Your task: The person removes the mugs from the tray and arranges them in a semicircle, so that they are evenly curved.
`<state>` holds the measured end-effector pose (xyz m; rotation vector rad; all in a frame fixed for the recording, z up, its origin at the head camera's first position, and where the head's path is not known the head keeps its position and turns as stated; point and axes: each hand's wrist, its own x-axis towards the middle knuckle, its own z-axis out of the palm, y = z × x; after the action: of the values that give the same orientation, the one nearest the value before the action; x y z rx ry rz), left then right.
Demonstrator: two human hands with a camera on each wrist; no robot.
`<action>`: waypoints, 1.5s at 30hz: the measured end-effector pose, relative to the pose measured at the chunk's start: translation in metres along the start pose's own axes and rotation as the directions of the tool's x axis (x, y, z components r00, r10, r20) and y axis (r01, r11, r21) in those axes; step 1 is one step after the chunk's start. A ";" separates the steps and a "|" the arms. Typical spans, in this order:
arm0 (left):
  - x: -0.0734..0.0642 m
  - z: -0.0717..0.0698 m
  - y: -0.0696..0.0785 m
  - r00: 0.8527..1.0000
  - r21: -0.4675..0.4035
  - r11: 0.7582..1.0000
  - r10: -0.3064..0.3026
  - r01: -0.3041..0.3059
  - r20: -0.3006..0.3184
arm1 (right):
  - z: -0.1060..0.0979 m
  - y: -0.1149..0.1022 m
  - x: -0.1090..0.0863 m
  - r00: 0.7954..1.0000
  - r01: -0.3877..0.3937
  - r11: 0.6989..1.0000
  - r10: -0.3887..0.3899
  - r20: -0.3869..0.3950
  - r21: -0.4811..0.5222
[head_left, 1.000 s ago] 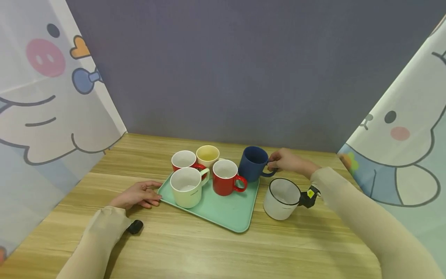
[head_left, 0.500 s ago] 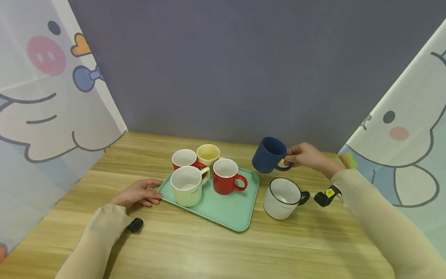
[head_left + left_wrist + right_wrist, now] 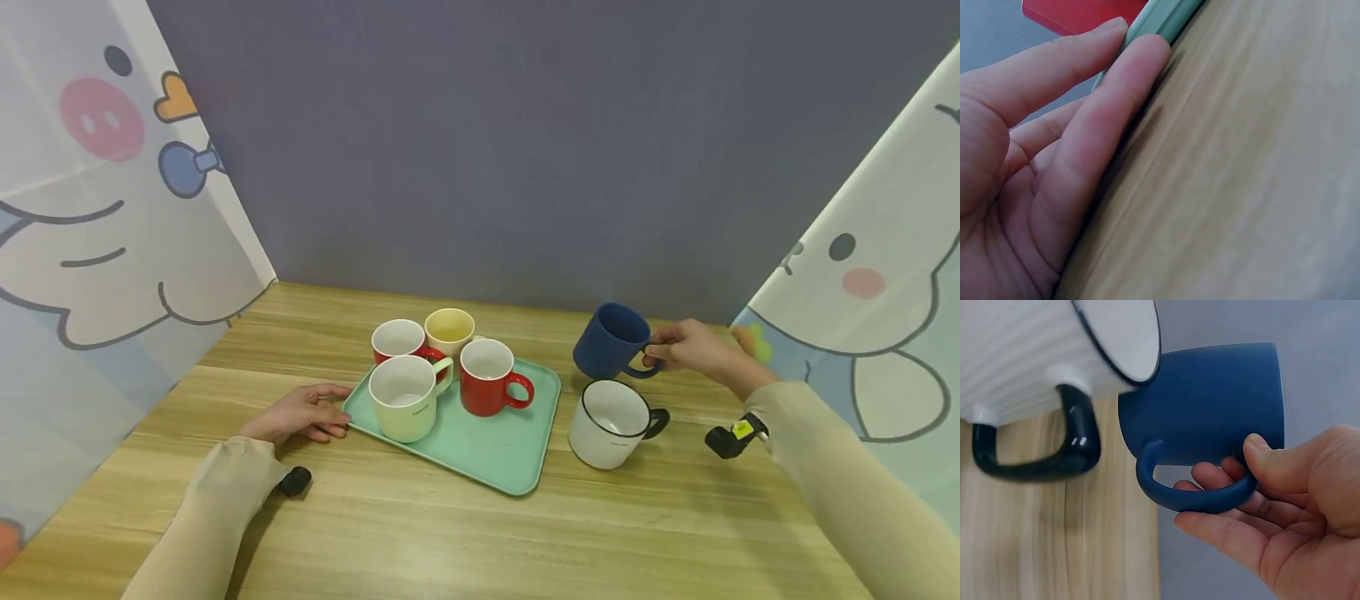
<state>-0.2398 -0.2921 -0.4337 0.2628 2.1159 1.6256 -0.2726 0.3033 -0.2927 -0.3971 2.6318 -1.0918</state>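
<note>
My right hand [image 3: 693, 346] grips the handle of a dark blue mug [image 3: 606, 346], thumb on top and fingers curled through the loop [image 3: 1204, 499]. The mug is tilted slightly and overlaps the back of a white mug with a black rim and handle [image 3: 603, 437]. At the left corner of a mint green tray [image 3: 487, 454], my left hand [image 3: 300, 412] pinches the rim between thumb and finger, as the left wrist view shows. On the tray stand a cream ribbed mug [image 3: 405, 412], two red mugs with white insides [image 3: 483, 392] and a pale yellow mug [image 3: 450, 333].
The wooden table [image 3: 420, 542] runs back to a grey panel [image 3: 480, 150]. Cartoon-printed sheets [image 3: 97, 250] stand at both sides. The white mug stands just right of the tray, in front of the blue mug.
My right hand has lifted the blue mug off the tray's back right corner, carried it right and then lowered it behind the white mug. The left hand stays at the tray's corner.
</note>
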 end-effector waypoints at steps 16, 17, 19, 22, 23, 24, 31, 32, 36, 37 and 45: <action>0.000 0.001 0.000 1.000 -0.005 1.000 0.000 0.000 -0.007 | 0.001 0.035 -0.016 1.000 -0.016 1.000 0.016 0.011 0.024; 0.000 0.000 0.000 1.000 -0.005 1.000 -0.003 0.003 -0.010 | 0.002 0.037 -0.017 1.000 -0.019 1.000 0.018 0.016 0.024; 0.000 0.000 -0.001 1.000 0.000 1.000 -0.002 0.002 -0.008 | 0.003 0.041 -0.019 0.999 -0.025 0.999 0.024 0.026 0.025; -0.001 0.000 -0.003 1.000 0.004 1.000 -0.002 0.002 -0.003 | 0.005 0.046 -0.023 0.998 -0.030 0.999 0.029 0.047 0.027; -0.001 0.000 -0.003 1.000 0.005 1.000 -0.002 0.002 -0.003 | 0.006 0.047 -0.024 0.998 -0.033 0.999 0.032 0.053 0.026; -0.001 0.000 -0.003 1.000 0.005 1.000 0.001 -0.001 -0.003 | 0.006 0.048 -0.025 0.998 -0.035 0.999 0.034 0.054 0.023; 0.001 -0.001 -0.003 1.000 0.004 1.000 0.011 -0.011 -0.009 | 0.007 0.055 -0.029 0.998 -0.035 0.999 0.032 0.062 0.037; 0.002 -0.001 -0.003 1.000 0.004 1.000 0.011 -0.011 -0.009 | 0.007 0.056 -0.029 0.997 -0.033 0.999 0.031 0.067 0.036; 0.002 -0.001 -0.003 1.000 0.002 1.000 0.011 -0.011 -0.007 | 0.010 0.056 -0.030 0.997 -0.028 1.000 0.027 0.070 0.014; 0.002 -0.001 -0.004 1.000 0.001 1.000 0.011 -0.011 -0.006 | 0.011 0.055 -0.030 0.997 -0.031 0.999 0.030 0.068 0.013; 0.002 -0.002 -0.004 1.000 0.002 1.000 0.009 -0.009 -0.004 | 0.016 0.056 -0.029 0.998 -0.038 0.999 0.037 0.060 0.022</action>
<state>-0.2421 -0.2938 -0.4372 0.2702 2.1218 1.6307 -0.2485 0.3405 -0.3399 -0.3682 2.5616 -1.0809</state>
